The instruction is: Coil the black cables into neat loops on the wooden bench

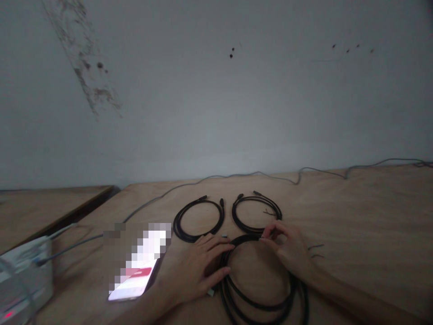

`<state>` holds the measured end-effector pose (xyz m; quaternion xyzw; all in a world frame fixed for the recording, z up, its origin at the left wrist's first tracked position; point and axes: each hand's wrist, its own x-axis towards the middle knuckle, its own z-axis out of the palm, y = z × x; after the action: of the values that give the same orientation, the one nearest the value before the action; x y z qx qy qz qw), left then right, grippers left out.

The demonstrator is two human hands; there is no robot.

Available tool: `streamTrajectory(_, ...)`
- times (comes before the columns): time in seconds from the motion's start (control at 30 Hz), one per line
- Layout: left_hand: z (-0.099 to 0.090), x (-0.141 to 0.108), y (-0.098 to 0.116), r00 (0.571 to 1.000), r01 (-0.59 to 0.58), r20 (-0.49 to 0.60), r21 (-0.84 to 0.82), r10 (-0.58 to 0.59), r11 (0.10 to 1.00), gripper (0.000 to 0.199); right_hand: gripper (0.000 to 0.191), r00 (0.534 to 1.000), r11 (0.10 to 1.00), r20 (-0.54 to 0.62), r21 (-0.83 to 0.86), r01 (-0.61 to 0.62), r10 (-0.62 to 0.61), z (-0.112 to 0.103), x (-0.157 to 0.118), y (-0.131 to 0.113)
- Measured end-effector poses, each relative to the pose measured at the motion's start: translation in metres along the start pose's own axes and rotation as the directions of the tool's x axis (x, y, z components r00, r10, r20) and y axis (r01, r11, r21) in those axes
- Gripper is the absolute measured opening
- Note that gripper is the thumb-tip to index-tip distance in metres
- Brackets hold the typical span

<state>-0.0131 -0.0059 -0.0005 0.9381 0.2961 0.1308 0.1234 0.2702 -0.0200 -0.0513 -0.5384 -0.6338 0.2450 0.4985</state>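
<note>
near coil (246,238) lies on the table (358,216); our left hand (203,266) rests unclenched on it, our right hand (287,248) bunches at its far edge — grip indeterminable. slack pressure could spread loops.

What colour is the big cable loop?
The big cable loop is black; see the head view.

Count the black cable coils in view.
3: the back-left coil, the back-right coil, and the near coil between the left hand and right hand, cut off by the bottom edge. More could lie out of frame.
</note>
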Motion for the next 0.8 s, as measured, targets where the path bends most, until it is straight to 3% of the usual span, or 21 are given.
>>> streamTrajectory(0.3,-0.002,0.001,-0.001,1.000,0.018,-0.001,0.009,-0.018,1.000,0.043,0.009,0.997,0.985,0.080,0.171,0.009,-0.023,0.003,0.011,0.022)
streamTrajectory(0.57,0.003,-0.003,-0.003,0.996,0.076,-0.050,-0.005,-0.076,0.997,0.048,0.021,0.980,0.961,0.198,0.262,-0.089,0.036,-0.005,0.021,0.023)
streamTrajectory(0.8,0.008,-0.003,-0.007,0.995,0.069,-0.075,-0.048,-0.072,0.996,0.047,0.035,0.926,0.882,0.371,0.410,-0.231,0.070,-0.007,0.030,0.035)
